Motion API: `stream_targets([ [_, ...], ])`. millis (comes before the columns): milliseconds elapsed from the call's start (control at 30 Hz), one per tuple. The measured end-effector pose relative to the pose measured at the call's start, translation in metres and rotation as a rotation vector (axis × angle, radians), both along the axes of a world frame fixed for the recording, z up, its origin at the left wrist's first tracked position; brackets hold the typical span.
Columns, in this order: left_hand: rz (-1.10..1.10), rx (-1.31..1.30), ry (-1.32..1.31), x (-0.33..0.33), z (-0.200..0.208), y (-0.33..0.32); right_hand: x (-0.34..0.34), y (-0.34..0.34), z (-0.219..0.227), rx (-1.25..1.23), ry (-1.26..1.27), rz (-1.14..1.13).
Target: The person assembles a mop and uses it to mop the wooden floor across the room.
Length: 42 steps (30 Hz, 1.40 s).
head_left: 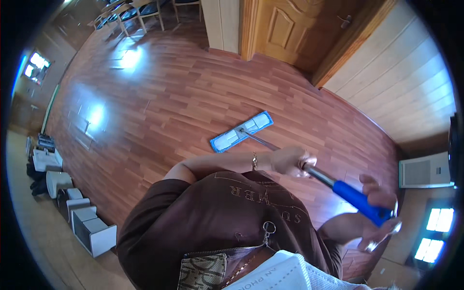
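Observation:
A flat mop point(241, 131) with a blue-fringed, pale pad lies on the wood-look floor point(183, 96), ahead of me. Its thin metal pole slants back to the right toward my body. My left hand point(290, 161), a gold bracelet at its wrist, is closed round the middle of the pole. Beyond that fist the pole runs into a blue grip point(356, 199). My right hand point(381, 208) is at the top end of this grip, with the fingers curled on one side and the thumb on the other; motion blurs it slightly.
Several chairs point(140, 12) stand at the far left. A wooden door point(295, 34) and pale panelled wall point(382, 67) border the floor ahead and right. A white cabinet-like unit point(425, 170) stands at right. White box-like objects point(94, 229) line the left side.

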<state>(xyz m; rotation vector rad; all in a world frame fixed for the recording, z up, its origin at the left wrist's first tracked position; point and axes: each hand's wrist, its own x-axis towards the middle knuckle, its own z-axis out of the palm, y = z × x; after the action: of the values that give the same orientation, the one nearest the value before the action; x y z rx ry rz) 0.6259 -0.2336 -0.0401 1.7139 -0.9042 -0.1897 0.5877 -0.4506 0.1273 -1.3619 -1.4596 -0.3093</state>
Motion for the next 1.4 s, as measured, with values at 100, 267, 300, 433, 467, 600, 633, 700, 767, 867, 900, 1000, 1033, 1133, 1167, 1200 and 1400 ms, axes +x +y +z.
stream_targets([
  [100,-0.002,0.057,0.018,-0.005,-0.023,0.007,-0.006,0.003,0.003,0.033,-0.228,-0.33],
  [267,-0.11,-0.04,-0.087,0.032,-0.061,0.002,0.008,0.014,-0.006,0.25,-0.269,-0.479],
  [300,-0.089,-0.032,-0.088,0.028,-0.058,0.002,0.012,0.015,-0.008,0.28,-0.265,-0.482],
  [433,0.081,-0.006,0.003,0.004,-0.061,0.009,0.02,0.011,-0.008,0.158,-0.419,-0.212],
  [467,0.104,0.012,-0.018,-0.001,-0.062,0.015,0.012,0.025,-0.009,0.178,-0.44,-0.258],
  [600,0.156,0.035,-0.034,-0.003,-0.071,0.051,0.009,0.061,-0.004,0.087,-0.384,-0.194],
  [633,0.159,0.04,-0.02,-0.003,-0.074,0.062,0.009,0.073,-0.006,0.084,-0.386,-0.187],
  [700,0.269,0.04,-0.039,-0.009,-0.08,0.095,0.02,0.107,-0.023,0.215,-0.276,-0.081],
  [767,0.333,0.032,-0.064,-0.011,-0.084,0.131,0.019,0.137,-0.037,0.198,-0.143,0.046],
  [867,0.369,0.107,-0.116,-0.014,-0.101,0.194,0.014,0.196,-0.044,0.124,0.004,0.211],
  [900,0.437,0.145,-0.119,-0.016,-0.106,0.214,0.01,0.216,-0.056,0.151,0.077,0.246],
  [1000,0.572,0.24,-0.123,-0.018,-0.12,0.269,0.002,0.263,-0.084,0.187,0.287,0.273],
  [1033,0.633,0.256,-0.139,-0.02,-0.129,0.286,0.002,0.28,-0.088,0.187,0.38,0.274],
  [1133,0.743,0.332,-0.139,-0.026,-0.154,0.334,-0.003,0.316,-0.104,-0.024,0.542,0.175],
  [1167,0.833,0.336,-0.132,-0.03,-0.16,0.346,-0.009,0.332,-0.117,0.061,0.69,0.195],
  [1200,0.859,0.303,-0.102,-0.037,-0.167,0.362,-0.01,0.346,-0.128,0.031,0.659,0.218],
  [1400,0.971,0.236,-0.046,-0.089,-0.218,0.456,-0.026,0.42,-0.166,-0.269,0.498,0.399],
])
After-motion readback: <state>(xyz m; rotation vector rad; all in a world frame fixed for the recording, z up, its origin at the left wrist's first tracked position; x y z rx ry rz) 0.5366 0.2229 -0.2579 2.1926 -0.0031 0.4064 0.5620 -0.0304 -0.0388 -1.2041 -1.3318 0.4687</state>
